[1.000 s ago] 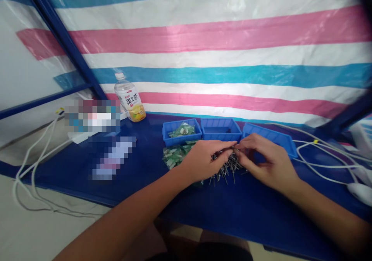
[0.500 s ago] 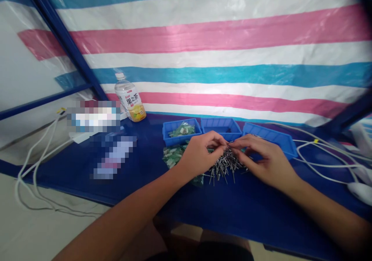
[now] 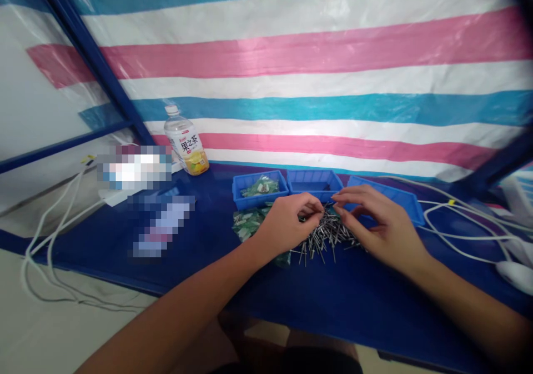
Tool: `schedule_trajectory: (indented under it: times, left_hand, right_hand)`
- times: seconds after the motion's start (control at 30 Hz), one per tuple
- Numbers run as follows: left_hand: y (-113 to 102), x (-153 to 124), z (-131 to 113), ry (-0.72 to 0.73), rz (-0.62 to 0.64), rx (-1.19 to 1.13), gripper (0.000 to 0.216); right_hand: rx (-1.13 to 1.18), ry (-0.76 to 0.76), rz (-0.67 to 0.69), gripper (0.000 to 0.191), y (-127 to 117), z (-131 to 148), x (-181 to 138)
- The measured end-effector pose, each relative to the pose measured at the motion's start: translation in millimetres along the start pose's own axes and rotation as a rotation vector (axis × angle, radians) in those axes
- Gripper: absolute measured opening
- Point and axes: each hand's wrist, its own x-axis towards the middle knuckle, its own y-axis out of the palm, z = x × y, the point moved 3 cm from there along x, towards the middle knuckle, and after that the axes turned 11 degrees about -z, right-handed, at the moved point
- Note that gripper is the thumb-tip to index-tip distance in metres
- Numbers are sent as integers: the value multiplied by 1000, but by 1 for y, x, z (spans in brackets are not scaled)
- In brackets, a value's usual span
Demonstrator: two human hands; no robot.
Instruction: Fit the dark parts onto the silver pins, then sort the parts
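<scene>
Both my hands hover over a heap of thin metal pins (image 3: 320, 239), which look like rivets, on the blue table. My left hand (image 3: 291, 218) is closed in a pinch at the left side of the heap; whatever lies between its fingertips is too small to make out. Just right of it, my right hand (image 3: 381, 227) curves over the heap's right side, its thumb and fingers slightly parted. A narrow gap separates the fingertips of the two hands. Green plastic packets (image 3: 250, 223) lie left of the heap, partly covered by my left hand.
Behind the hands stand three blue bins: a left bin (image 3: 244, 203) with green packets, a middle bin (image 3: 314, 174) and a right bin (image 3: 410, 204). A drink bottle (image 3: 189, 146) stands back left. White cables (image 3: 462, 235) and a white mouse (image 3: 516, 275) lie at right.
My right hand has drawn slightly right, away from my left fingertips, and its fingers have parted a little. My left hand stays nearly in place.
</scene>
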Motion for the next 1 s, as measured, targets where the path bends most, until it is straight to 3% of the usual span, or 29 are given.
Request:
schedule_trajectory:
  times: [0.33, 0.43, 0.53, 0.63, 0.73, 0.87, 1.0]
  left_hand:
    - [-8, 5, -7, 60, -54, 90, 15]
    - [-8, 4, -8, 27, -87, 41, 14]
    - [-8, 2, -11, -13, -74, -78, 25]
    - [-9, 0, -14, -32, -69, -166, 37]
    - [-12, 0, -14, -41, -95, -171, 40]
    - [-14, 1, -11, -51, -128, -139, 40]
    - [-15, 2, -8, -24, -148, -97, 41]
  right_hand:
    - [-56, 59, 101, 16, 6, -13, -4]
    - [-67, 105, 144, 14, 9, -11, -5]
    - [-99, 54, 188, 14, 4, -8, 1]
    - [-240, -7, 81, 16, -14, -18, 12]
    - [-447, -41, -66, 16, -34, -46, 19]
    - [-673, -58, -6, 29, -44, -86, 16]
    - [-591, -108, -14, 34, -40, -78, 16]
